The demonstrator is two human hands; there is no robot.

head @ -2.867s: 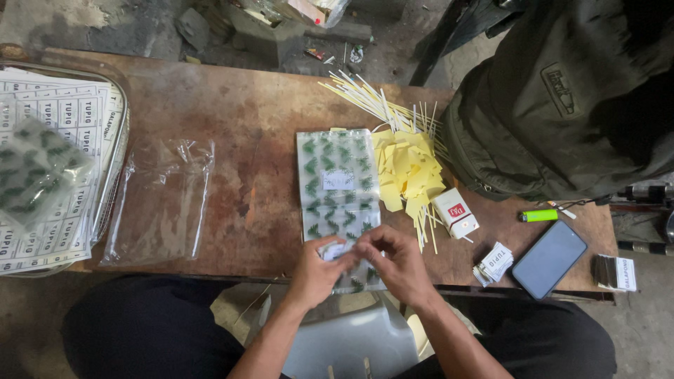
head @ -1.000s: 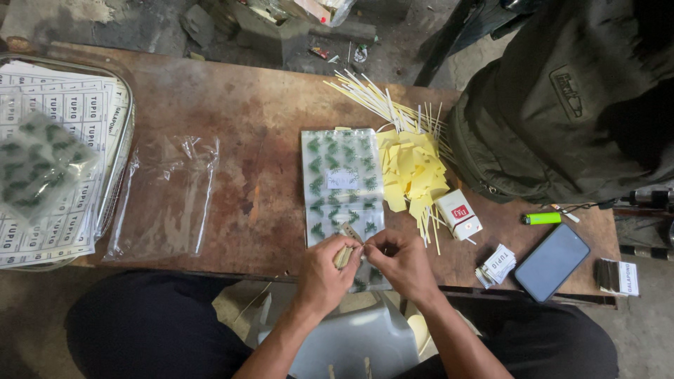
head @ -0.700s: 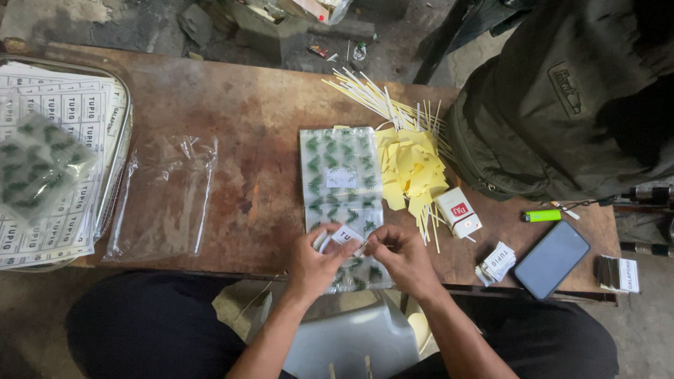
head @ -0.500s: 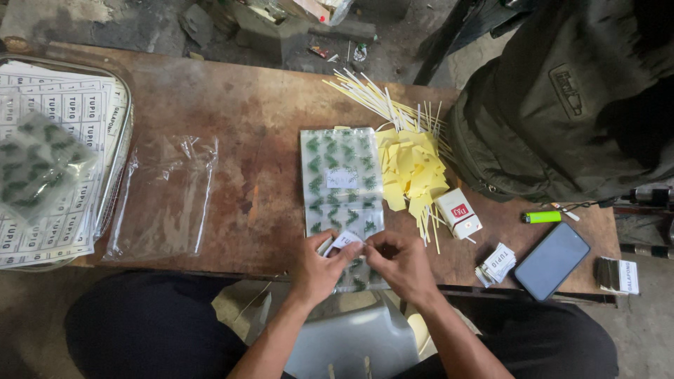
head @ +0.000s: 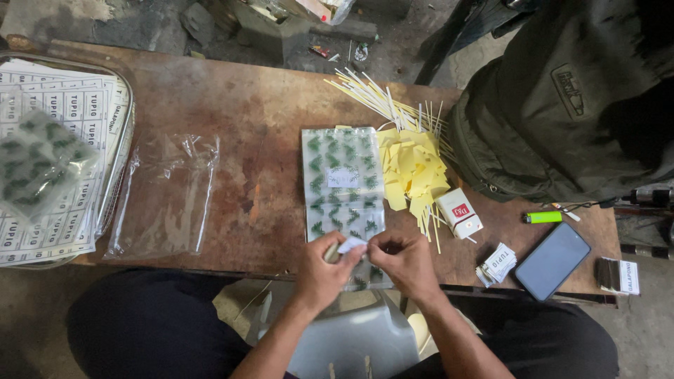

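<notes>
Left hand (head: pixel 323 263) and right hand (head: pixel 404 261) pinched a white slip (head: pixel 351 245) together at the worktop's (head: pixel 253 140) six o'clock edge, over the green-printed bag (head: pixel 342 184); apparently mid-fold, needing a steady grip.

Table: a worn wooden table (head: pixel 246 140), brown and stained, with pale scuffs and dark blotches; it spans nearly the whole width of the view.
Table edge: the near edge runs left to right just above the seated person's lap.
Floor: rough grey concrete floor (head: pixel 126 21) beyond the far edge, dusty and cracked, with bits of litter.
Far side: a dark metal block (head: pixel 295 31) stands on the floor just past the table.
Right corner: grey floor shows beside the table's right end.
Light: soft, even daylight, no hard shadows.
</notes>
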